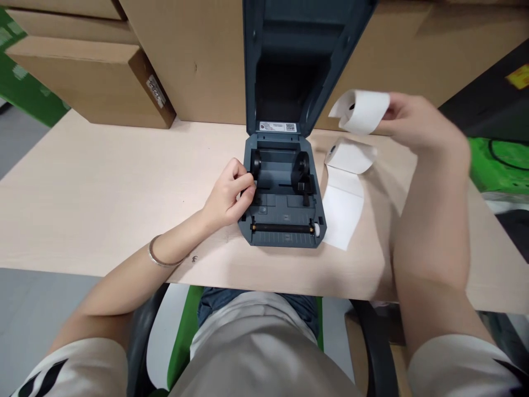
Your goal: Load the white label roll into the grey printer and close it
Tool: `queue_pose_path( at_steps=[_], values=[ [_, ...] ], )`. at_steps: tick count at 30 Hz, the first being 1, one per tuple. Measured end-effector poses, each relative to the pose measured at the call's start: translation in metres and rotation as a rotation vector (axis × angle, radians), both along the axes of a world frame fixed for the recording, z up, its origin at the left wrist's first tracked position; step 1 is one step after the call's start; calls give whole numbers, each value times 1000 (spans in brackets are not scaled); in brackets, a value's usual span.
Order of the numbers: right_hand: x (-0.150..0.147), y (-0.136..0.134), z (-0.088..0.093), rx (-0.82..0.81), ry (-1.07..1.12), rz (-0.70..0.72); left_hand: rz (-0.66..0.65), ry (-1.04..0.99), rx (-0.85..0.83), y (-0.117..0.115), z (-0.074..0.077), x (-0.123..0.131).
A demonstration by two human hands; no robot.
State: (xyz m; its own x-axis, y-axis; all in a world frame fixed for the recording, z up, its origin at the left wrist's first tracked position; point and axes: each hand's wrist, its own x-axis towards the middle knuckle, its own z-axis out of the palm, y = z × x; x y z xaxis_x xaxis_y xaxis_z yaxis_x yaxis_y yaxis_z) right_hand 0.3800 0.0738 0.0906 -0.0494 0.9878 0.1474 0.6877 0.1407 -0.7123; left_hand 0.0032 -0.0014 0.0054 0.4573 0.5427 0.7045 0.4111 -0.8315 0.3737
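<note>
A dark blue-grey label printer (285, 212) sits on the table with its lid (300, 33) raised; two black roll holders and a roller show inside. My left hand (233, 193) is closed on the printer's left rim, with some fingertips hidden. At the right, my right hand (417, 121) grips a roll of white label paper (370, 112) from its right side, above the table. Below that, a second white label roll (351, 156) lies beside the printer. Its loose strip (343, 207) stretches toward the table's front edge.
Cardboard boxes (95, 82) stand along the back of the pale wooden table (103, 198). Farther right are a green box (500, 165) and a black cable. A small dark object (194, 258) lies near the front edge, by my left wrist.
</note>
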Motion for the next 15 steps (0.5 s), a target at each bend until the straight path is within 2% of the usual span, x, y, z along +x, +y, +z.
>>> queue_pose_path(
  at_steps=[4,8,15],
  values=[
    [-15,15,-22,-91,-122,50,-14,-14,24,0,1,1],
    [-30,30,-41,-104,-243,101,-38,-33,51,0,1,1],
    [-34,32,-49,-124,-435,278,-12,-5,44,-1,2,0]
  ],
)
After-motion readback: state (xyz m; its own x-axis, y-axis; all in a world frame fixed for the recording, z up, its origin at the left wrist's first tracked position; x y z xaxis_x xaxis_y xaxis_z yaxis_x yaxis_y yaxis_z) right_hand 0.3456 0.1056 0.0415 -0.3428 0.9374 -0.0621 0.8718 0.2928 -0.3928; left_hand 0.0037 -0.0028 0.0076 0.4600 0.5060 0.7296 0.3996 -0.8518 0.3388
